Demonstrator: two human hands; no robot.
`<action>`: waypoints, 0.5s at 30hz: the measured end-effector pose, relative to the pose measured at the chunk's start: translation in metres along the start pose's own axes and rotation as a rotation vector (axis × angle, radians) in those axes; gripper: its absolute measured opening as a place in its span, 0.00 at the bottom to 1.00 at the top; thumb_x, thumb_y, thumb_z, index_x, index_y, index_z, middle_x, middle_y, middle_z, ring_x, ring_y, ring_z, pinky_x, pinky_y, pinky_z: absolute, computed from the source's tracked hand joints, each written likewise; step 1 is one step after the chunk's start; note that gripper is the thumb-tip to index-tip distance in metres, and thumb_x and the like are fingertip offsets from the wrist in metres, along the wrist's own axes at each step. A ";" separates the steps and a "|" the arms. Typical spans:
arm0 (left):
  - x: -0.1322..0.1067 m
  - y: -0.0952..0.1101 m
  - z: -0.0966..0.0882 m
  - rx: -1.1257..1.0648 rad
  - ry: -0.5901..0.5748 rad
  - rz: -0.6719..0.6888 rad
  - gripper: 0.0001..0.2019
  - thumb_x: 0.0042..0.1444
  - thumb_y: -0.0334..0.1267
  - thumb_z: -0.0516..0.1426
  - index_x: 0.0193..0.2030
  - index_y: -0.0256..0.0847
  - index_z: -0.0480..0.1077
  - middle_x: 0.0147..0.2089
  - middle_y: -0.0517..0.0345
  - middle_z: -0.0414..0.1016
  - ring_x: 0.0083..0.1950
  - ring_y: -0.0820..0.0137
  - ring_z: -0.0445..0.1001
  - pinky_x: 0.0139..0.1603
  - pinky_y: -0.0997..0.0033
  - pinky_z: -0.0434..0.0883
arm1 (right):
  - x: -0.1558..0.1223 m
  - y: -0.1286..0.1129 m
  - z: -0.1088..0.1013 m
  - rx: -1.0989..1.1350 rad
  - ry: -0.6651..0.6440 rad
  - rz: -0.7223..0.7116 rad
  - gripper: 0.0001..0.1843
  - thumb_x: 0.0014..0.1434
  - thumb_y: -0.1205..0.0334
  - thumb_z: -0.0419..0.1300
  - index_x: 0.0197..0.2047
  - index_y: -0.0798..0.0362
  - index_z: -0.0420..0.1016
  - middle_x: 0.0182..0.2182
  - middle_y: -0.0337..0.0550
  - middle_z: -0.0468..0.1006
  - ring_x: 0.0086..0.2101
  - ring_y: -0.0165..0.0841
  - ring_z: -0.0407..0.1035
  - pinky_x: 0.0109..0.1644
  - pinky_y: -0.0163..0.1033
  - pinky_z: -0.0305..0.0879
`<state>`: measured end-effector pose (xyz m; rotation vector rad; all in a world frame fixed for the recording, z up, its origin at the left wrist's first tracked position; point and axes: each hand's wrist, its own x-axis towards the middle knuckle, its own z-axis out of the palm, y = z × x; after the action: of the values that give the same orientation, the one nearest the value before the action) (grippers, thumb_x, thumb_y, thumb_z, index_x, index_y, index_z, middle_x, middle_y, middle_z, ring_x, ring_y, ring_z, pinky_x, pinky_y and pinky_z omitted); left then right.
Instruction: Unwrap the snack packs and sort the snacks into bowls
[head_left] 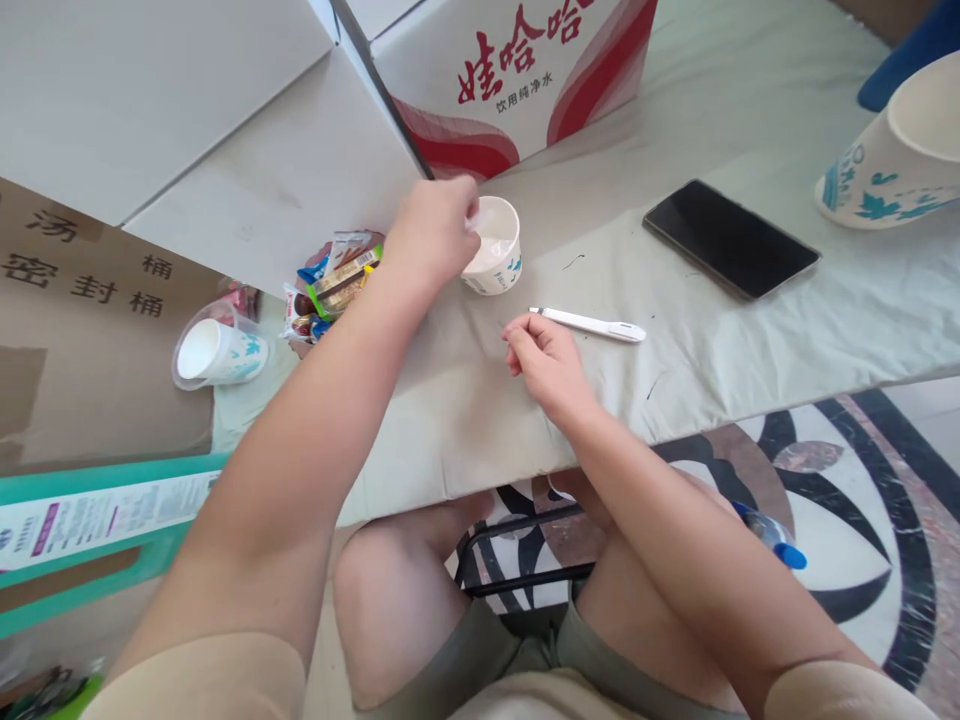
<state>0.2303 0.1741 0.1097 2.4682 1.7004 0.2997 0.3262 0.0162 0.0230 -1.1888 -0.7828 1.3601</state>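
My left hand [435,232] is closed in a pinch at the rim of a small white paper cup [496,262] with blue print, holding something pale that I cannot make out. The cup stands on the pale cloth-covered table [750,330]. My right hand [544,362] rests on the cloth near the table's front edge, fingers loosely curled with nothing visible in them. A white pen-shaped instrument [592,324] lies just beyond its fingertips.
A black phone [729,238] lies to the right, a tilted paper cup [896,150] at the far right. Snack packets [334,285] and a plastic-covered cup [217,352] sit left. A red-and-white carton [525,70] stands behind. A bottle [772,535] lies on the patterned floor.
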 end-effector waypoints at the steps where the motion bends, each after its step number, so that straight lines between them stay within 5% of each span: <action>1: 0.009 0.005 0.007 0.056 -0.125 0.000 0.09 0.48 0.20 0.59 0.33 0.37 0.73 0.37 0.57 0.75 0.54 0.57 0.78 0.61 0.57 0.67 | 0.001 0.000 -0.001 -0.005 0.010 -0.001 0.10 0.59 0.56 0.58 0.28 0.49 0.69 0.19 0.33 0.68 0.23 0.28 0.63 0.30 0.36 0.62; 5: 0.022 0.018 0.017 0.108 -0.540 -0.024 0.08 0.45 0.24 0.61 0.28 0.42 0.77 0.37 0.56 0.81 0.55 0.52 0.79 0.64 0.53 0.68 | 0.003 -0.001 -0.006 -0.014 0.022 -0.011 0.10 0.59 0.55 0.58 0.28 0.49 0.69 0.19 0.32 0.68 0.23 0.27 0.63 0.30 0.36 0.62; 8: 0.006 0.023 0.005 0.091 -0.579 -0.012 0.13 0.52 0.24 0.57 0.37 0.43 0.81 0.43 0.55 0.84 0.52 0.55 0.79 0.61 0.51 0.70 | 0.003 -0.003 -0.010 -0.024 0.032 -0.003 0.10 0.58 0.56 0.58 0.28 0.49 0.69 0.19 0.32 0.67 0.23 0.27 0.63 0.30 0.36 0.62; 10: -0.022 0.020 -0.005 0.043 -0.382 0.029 0.17 0.58 0.25 0.52 0.45 0.44 0.80 0.51 0.53 0.83 0.54 0.58 0.78 0.62 0.52 0.70 | 0.003 -0.004 -0.012 -0.028 0.039 0.003 0.09 0.58 0.56 0.57 0.28 0.49 0.69 0.19 0.32 0.67 0.22 0.27 0.63 0.30 0.36 0.62; 12: -0.065 0.006 -0.012 -0.177 0.003 0.121 0.14 0.61 0.29 0.52 0.46 0.43 0.78 0.47 0.52 0.83 0.50 0.61 0.79 0.56 0.57 0.73 | 0.003 -0.003 -0.014 -0.037 0.040 0.008 0.09 0.58 0.56 0.57 0.28 0.49 0.69 0.19 0.32 0.67 0.23 0.27 0.63 0.30 0.36 0.62; 15: -0.137 -0.036 -0.014 -0.319 0.411 0.054 0.07 0.64 0.36 0.56 0.41 0.48 0.76 0.46 0.56 0.80 0.53 0.62 0.77 0.60 0.57 0.71 | -0.001 0.001 -0.015 -0.088 0.034 -0.027 0.09 0.59 0.56 0.58 0.29 0.49 0.69 0.20 0.32 0.68 0.24 0.28 0.65 0.31 0.37 0.63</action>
<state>0.1469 0.0586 0.1036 2.3239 1.5601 1.0579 0.3398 0.0122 0.0181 -1.2622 -0.8386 1.2917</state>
